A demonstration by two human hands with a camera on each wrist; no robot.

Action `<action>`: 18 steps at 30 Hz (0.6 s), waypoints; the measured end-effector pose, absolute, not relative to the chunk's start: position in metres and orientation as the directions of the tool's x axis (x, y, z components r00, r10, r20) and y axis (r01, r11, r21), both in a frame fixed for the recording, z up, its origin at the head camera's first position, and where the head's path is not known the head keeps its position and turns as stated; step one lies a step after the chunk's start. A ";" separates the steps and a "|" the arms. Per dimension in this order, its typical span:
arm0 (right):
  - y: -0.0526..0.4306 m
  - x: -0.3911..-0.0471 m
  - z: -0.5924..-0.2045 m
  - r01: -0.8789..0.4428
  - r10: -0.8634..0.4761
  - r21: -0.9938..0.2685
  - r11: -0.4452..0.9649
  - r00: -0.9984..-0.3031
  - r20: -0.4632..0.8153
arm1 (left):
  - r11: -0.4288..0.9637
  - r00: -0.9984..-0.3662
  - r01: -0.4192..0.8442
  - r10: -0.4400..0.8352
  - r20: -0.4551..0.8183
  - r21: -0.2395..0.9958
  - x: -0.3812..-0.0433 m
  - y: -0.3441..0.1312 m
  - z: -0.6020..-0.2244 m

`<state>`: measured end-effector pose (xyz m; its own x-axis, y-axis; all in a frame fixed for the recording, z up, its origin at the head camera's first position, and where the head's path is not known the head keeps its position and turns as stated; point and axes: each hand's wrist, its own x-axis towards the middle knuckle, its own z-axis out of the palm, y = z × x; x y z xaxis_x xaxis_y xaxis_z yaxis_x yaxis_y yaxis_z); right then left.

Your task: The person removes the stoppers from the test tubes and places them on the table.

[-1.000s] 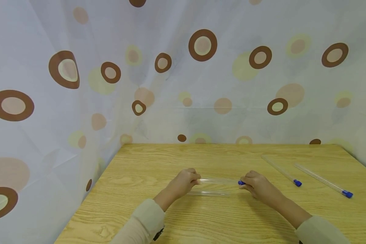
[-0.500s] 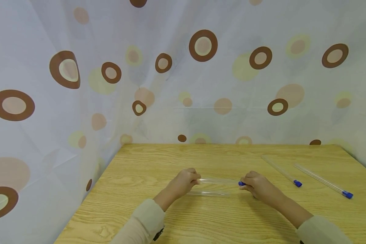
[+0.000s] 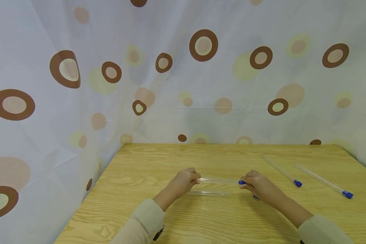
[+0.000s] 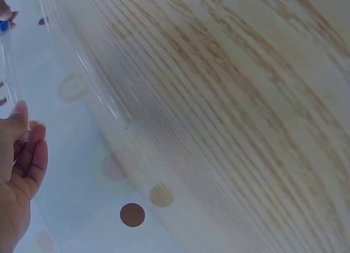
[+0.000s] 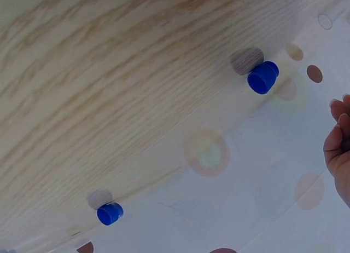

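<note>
My left hand (image 3: 186,179) pinches one end of a clear plastic tube (image 3: 218,180), held roughly level above the table. At the tube's other end, my right hand (image 3: 257,184) pinches its blue cap (image 3: 241,182). The left wrist view shows the left hand (image 4: 24,165) with thumb and fingertips closed on the tube. Just in front of it, a second clear tube (image 3: 208,193) lies on the wood. Below the right hand a blue cap (image 3: 255,197) peeks out, mostly hidden; the right wrist view shows this cap (image 5: 263,78) on the table, near the right hand (image 5: 340,149).
Toward the right of the wooden table (image 3: 158,159) lie two more clear tubes, one with a blue cap (image 3: 297,183) and a nearer one with a blue cap (image 3: 347,194). A white curtain (image 3: 170,81) with brown and yellow circles hangs behind and along the left.
Both hands stay almost in place on the tube and its cap. The right hand has shifted very slightly, and a bit of the blue cap beneath it now shows.
</note>
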<state>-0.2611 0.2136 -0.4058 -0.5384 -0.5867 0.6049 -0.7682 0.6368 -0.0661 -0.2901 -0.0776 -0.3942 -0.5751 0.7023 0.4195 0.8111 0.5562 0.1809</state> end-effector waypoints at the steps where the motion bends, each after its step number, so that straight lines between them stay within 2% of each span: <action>1: 0.214 -0.261 -0.406 -0.767 -0.585 -0.066 0.638 -0.538 0.607 | 0.558 -0.578 0.809 0.701 0.418 0.184 -0.290 -0.078 -0.394; 8: 0.215 -0.260 -0.407 -0.770 -0.576 -0.081 0.633 -0.539 0.614 | 0.555 -0.578 0.809 0.694 0.429 0.193 -0.290 -0.078 -0.394; 18: 0.214 -0.261 -0.408 -0.803 -0.580 -0.079 0.590 -0.490 0.651 | 0.553 -0.585 0.805 0.681 0.440 0.214 -0.290 -0.080 -0.396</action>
<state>-0.2611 0.2136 -0.4083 -0.4903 -0.5798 0.6507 -0.8033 0.5903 -0.0793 -0.2903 -0.0797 -0.3964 -0.5851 0.6813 0.4398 0.8051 0.5532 0.2142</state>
